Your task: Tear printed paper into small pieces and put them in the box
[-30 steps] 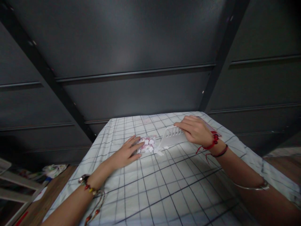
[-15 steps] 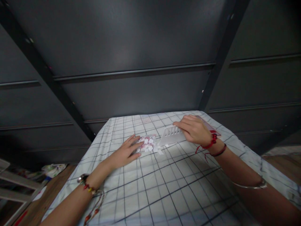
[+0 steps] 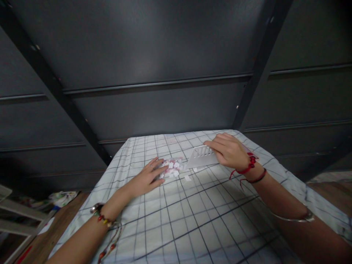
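A small heap of white and pinkish paper scraps [image 3: 173, 165] lies on the checked cloth between my two hands. My left hand [image 3: 150, 175] rests on the cloth at the heap's left side, fingers spread and touching its edge. Gripped in my right hand [image 3: 228, 151] is a white plastic scraper [image 3: 202, 159] with a row of slots along its top. It stands on edge, tilted, just right of the heap. A loose scrap [image 3: 187, 178] lies in front of the scraper, and another [image 3: 195, 169] sits by its lower edge.
The white cloth [image 3: 176, 223] with dark grid lines covers the table. Dark panels [image 3: 154, 113] rise behind its far edge. A flat item with red on it [image 3: 251, 154] lies partly hidden behind my right hand. A pale wooden frame [image 3: 20, 211] stands at lower left.
My right hand and the scraper have shifted slightly right, and the scraper's tilt has changed a little. Scraps at the heap's right side sit closer in. My left hand stays put.
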Available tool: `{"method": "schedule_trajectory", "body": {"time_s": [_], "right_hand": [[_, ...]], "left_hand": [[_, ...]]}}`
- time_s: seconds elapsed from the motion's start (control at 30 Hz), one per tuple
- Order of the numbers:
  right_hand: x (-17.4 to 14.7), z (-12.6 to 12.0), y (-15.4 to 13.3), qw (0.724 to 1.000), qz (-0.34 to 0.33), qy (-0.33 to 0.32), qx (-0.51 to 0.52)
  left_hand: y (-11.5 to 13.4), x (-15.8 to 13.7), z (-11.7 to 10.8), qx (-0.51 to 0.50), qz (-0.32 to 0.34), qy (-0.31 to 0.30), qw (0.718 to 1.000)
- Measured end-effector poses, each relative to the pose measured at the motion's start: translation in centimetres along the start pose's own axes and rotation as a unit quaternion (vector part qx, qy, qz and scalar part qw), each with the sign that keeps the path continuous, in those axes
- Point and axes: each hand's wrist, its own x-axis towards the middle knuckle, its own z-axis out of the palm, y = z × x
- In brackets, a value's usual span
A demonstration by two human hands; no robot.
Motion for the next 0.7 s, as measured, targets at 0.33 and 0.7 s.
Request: {"method": "schedule_trajectory", "body": {"time_s": [0.33,0.7], "right_hand": [[-0.7,0.3,0.9,0.999,0.036,-0.019,-0.019],[-1.2,-0.3,2.0,0.998,0.059,-0.028,-0.018]], "left_hand": [[0.1,0.0,-0.1,-0.005,0.000,0.004,1.000],[-0.1,0.0,0.1,-0.007,-0.004,-0.005,1.000]]}}
